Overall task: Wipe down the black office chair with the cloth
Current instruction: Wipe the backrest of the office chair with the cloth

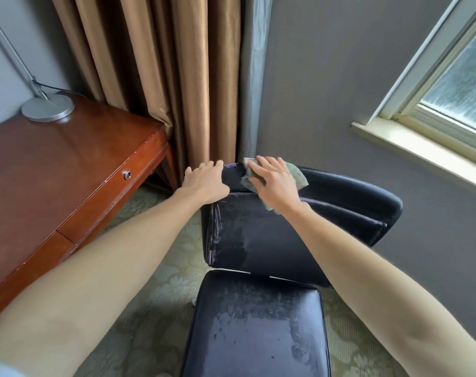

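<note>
while left hand (204, 183) fingers curl over chair (258, 240) top | right hand (277, 183) fingers straight, pressing cloth (296, 175)

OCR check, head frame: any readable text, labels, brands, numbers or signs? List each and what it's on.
None: no text can be read in this frame.
black office chair: no label or brand shows.
cloth: no tag or print shows.
desk: no lettering; its round metal drawer fitting is too small to tell any marking.
lamp base: plain, no marking shows.
</note>
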The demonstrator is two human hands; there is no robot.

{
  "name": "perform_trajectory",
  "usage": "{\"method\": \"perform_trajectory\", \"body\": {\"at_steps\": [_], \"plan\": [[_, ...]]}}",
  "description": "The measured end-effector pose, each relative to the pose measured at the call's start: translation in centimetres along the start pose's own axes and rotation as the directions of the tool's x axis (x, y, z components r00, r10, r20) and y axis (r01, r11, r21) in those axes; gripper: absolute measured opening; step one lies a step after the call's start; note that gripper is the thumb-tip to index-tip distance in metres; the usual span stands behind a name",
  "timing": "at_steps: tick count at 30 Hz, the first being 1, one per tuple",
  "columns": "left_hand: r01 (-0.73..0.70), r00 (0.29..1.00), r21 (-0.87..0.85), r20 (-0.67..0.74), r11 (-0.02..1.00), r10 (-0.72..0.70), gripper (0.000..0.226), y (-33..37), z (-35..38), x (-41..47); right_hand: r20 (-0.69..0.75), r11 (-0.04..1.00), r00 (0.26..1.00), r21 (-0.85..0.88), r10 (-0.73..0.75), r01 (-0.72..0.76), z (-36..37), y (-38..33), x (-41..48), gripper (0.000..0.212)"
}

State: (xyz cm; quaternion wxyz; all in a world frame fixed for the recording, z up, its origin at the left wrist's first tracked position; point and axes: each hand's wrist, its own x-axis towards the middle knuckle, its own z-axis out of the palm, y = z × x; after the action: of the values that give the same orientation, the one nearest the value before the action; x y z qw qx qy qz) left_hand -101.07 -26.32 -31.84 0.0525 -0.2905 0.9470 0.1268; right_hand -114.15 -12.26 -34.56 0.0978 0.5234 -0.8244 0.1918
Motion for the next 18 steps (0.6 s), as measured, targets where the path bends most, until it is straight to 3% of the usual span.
{"method": "perform_trajectory", "body": {"at_steps": [3, 5, 8, 11, 15, 18], "plan": [[-0.061, 0.981, -0.036, -0.188, 0.997, 0.053, 0.053, 1.9, -0.2, -0.1, 0.102, 0.947, 0.984, 0.271, 0.148, -0.170, -2.6, 0.9, -0.3, 0.053], [-0.178, 0.930, -0.014, -0.330, 0.984, 0.163, 0.049, 3.9, 0.5, -0.3, 0.011, 0.925, 0.961, 0.270, 0.275, -0.268, -4.1, 2.8, -1.5, 0.054], [-0.348, 0.884, 0.103, -0.293, 0.932, 0.363, 0.054, 7.6, 2.3, 0.0, -0.061, 0.910, 0.913, 0.133, 0.403, -0.392, -4.8, 5.5, -3.7, 0.045], [-0.381, 0.880, 0.247, -0.198, 0.891, 0.431, 0.057, 9.7, 4.2, 0.9, -0.158, 0.913, 0.899, 0.070, 0.409, -0.403, -3.7, 6.5, -5.1, 0.037], [-0.351, 0.838, 0.349, -0.297, 0.869, 0.458, 0.058, 7.8, 5.2, 1.7, -0.206, 0.943, 0.927, -0.043, 0.314, -0.329, -2.5, 6.5, -5.3, 0.034], [-0.305, 0.845, 0.356, -0.326, 0.883, 0.424, 0.058, 5.2, 5.0, 1.7, -0.237, 0.937, 0.918, -0.073, 0.318, -0.343, -2.3, 6.4, -4.9, 0.034]]}}
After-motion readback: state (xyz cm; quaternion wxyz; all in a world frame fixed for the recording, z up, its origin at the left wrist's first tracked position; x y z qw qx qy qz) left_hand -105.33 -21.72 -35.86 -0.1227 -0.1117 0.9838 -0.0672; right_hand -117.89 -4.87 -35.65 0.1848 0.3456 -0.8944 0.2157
